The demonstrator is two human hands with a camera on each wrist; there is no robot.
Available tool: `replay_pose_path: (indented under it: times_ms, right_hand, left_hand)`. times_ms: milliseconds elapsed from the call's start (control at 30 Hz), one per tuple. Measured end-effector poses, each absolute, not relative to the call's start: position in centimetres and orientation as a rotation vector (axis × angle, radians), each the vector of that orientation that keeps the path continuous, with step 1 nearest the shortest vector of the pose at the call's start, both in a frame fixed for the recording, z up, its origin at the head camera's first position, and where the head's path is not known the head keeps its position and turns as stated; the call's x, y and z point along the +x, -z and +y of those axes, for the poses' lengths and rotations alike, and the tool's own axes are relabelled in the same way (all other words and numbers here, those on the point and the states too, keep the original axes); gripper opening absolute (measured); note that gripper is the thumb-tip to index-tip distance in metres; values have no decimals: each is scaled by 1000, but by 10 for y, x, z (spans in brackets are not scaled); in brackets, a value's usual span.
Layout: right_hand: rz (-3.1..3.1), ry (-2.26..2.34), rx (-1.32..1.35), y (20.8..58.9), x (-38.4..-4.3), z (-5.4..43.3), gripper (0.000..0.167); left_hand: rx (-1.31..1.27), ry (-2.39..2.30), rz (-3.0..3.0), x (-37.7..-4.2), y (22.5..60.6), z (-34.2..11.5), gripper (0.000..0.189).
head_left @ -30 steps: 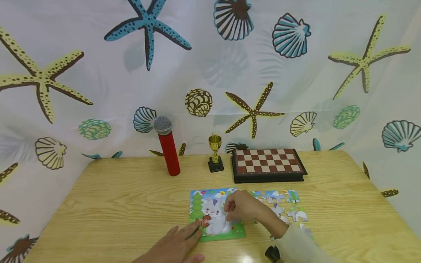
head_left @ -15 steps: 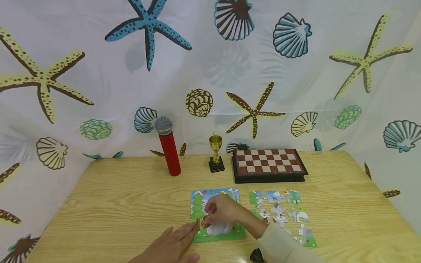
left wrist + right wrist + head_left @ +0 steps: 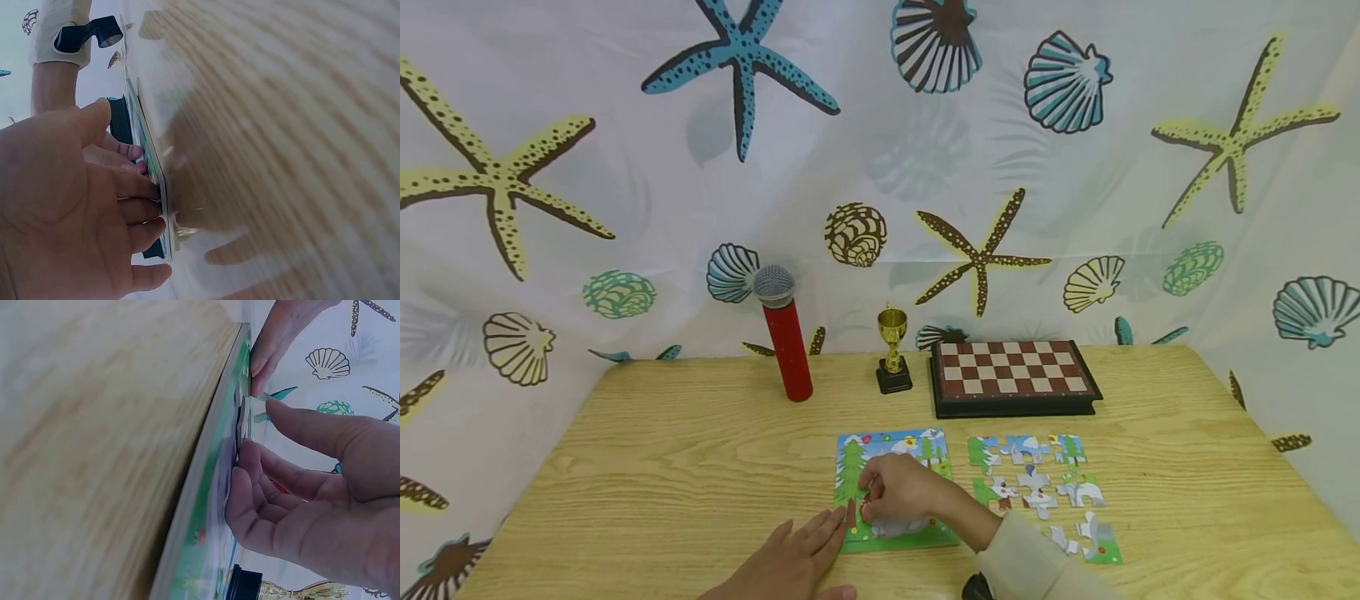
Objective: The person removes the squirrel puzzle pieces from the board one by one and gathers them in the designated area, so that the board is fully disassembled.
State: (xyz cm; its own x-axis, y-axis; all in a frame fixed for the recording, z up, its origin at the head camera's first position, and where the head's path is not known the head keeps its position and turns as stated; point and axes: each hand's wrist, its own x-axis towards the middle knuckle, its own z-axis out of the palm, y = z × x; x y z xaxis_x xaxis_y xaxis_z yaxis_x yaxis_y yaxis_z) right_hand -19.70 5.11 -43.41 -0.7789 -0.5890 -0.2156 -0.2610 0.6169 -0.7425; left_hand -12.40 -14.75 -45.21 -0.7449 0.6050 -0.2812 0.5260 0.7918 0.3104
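A puzzle board printed with a squirrel, fir trees and grass lies on the table. My left hand rests beside it, extended fingertips on its left edge. Over the board's middle is my right hand, fingers curled down, covering most of the squirrel. In the right wrist view, a thin greenish edge of a puzzle piece shows at the thumb tip; the rest is hidden by the fingers. The right fingertips touch the board's surface. Several loose puzzle pieces lie in rows right of the board.
At the back of the table stand a red microphone, a gold trophy cup on a black base and a checkered chess box. A cloth with starfish and shells hangs behind.
My right hand has moved left and slightly down across the board, toward the left fingers. More of the loose pieces show now. The left hand has barely shifted.
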Motion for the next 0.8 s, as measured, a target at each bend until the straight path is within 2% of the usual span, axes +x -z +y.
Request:
replay_pose_path:
  times_ms: [633,800]
  right_hand:
    - [2501,936,-662,433,-193,45,4]
    - [2521,946,-605,431,-191,42,6]
  left_hand:
    - [853,-252,2629,-122,455,-147,80]
    - [820,-249,2606,-121,453,-147,81]
